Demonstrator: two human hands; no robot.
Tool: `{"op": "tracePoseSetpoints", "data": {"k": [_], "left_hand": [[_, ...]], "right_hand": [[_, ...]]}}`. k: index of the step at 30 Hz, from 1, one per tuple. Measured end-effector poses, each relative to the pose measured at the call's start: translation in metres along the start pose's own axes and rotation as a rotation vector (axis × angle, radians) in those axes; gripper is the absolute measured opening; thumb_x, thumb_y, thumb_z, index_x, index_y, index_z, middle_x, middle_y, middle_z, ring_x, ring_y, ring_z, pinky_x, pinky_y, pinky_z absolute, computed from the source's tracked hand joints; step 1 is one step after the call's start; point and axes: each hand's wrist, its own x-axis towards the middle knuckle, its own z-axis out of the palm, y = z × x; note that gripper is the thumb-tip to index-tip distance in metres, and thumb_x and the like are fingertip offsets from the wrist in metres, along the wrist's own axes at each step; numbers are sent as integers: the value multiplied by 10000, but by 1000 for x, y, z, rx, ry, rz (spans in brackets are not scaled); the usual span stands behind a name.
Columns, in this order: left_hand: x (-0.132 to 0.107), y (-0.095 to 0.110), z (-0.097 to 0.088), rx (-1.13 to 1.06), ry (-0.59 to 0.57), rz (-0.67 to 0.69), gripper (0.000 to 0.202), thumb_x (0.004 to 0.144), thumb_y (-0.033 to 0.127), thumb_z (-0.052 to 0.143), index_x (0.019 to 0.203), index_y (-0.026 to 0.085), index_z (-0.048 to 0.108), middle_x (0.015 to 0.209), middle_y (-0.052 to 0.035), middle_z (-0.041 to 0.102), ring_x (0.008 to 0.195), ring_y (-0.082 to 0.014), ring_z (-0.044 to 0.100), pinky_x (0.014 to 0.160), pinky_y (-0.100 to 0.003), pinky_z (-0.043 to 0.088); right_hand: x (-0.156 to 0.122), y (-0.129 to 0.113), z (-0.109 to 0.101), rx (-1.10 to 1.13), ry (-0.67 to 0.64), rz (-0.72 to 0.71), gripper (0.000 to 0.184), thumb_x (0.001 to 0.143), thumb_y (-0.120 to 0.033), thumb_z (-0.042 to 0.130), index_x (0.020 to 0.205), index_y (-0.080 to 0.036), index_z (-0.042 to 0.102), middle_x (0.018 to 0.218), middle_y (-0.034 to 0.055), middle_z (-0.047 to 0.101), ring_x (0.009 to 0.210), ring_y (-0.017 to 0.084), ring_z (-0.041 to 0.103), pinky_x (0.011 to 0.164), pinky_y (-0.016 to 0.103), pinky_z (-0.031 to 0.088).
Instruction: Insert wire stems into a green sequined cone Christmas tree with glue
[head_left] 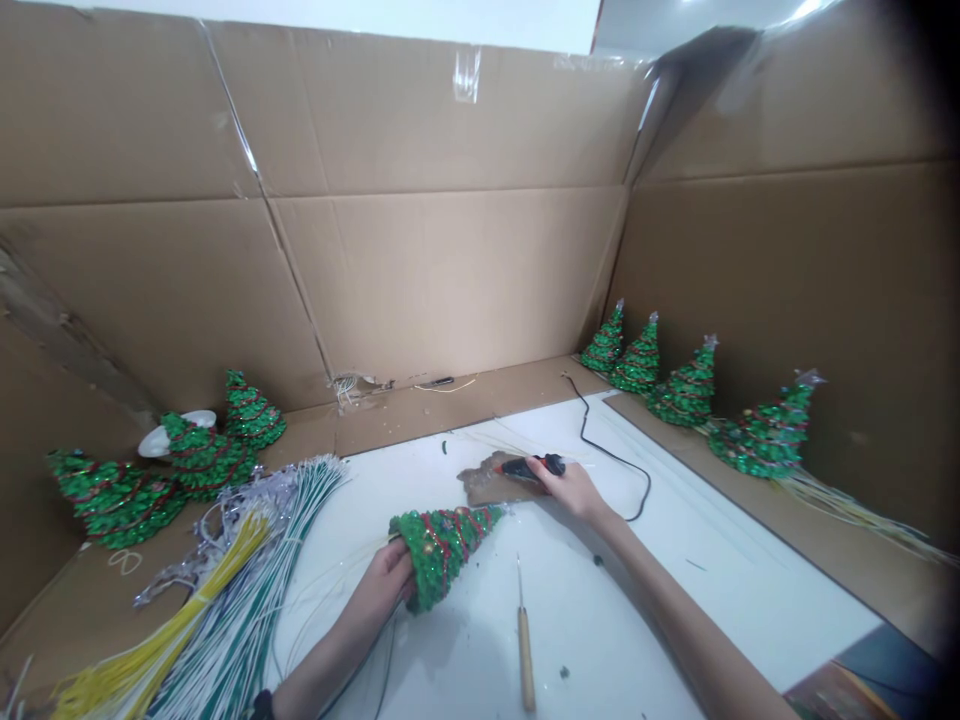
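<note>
My left hand is closed around the wide base of a small green sequinned Christmas tree with red garland, which lies tilted with its tip pointing right. My right hand grips a black corded tool, held over a torn scrap of brown cardboard on the white table. The tool's black cord runs away to the back. The tree's tip comes close to the cardboard scrap.
A wooden-handled awl lies near the front. Bundles of white, green and yellow wires fan out at the left. Three finished trees stand at the left, several more along the right cardboard wall.
</note>
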Motion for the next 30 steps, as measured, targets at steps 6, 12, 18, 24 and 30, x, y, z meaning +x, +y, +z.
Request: {"op": "tracePoseSetpoints", "data": {"k": [6, 12, 18, 24, 30], "left_hand": [[2, -5, -2, 13, 8, 13, 452, 649, 557, 645, 787, 126, 631, 509, 60, 400, 462, -66, 261, 466, -211, 235], [4, -6, -3, 23, 29, 12, 465, 650, 573, 626, 796, 131, 628, 503, 59, 421, 450, -68, 271, 463, -213, 239], [8, -10, -9, 53, 28, 30, 457, 660, 535, 635, 859, 124, 643, 549, 46, 482, 462, -73, 307, 480, -215, 247], [7, -10, -9, 61, 35, 56, 411, 704, 503, 589, 838, 118, 637, 536, 48, 464, 476, -87, 346, 487, -221, 264], [4, -7, -6, 36, 51, 76, 341, 701, 442, 586, 814, 123, 627, 553, 48, 471, 470, -76, 316, 478, -219, 246]], "right_hand": [[-5, -2, -9, -15, -15, -125, 546, 803, -651, 381, 579, -173, 519, 531, 11, 524, 536, 158, 474, 502, 243, 324], [-7, -16, -20, -84, -95, -207, 556, 787, -640, 426, 486, -174, 453, 444, -12, 410, 460, 112, 345, 444, 239, 242], [1, -29, -32, -179, -253, -286, 530, 780, -598, 466, 462, -174, 479, 439, -19, 404, 440, 97, 294, 440, 244, 202], [-5, -33, -39, -231, -343, -393, 433, 820, -520, 451, 581, -184, 583, 467, -24, 445, 448, 103, 340, 465, 240, 242], [-10, -36, -46, -227, -331, -423, 468, 811, -545, 461, 567, -171, 601, 461, -4, 489, 452, 117, 396, 472, 245, 268]]}}
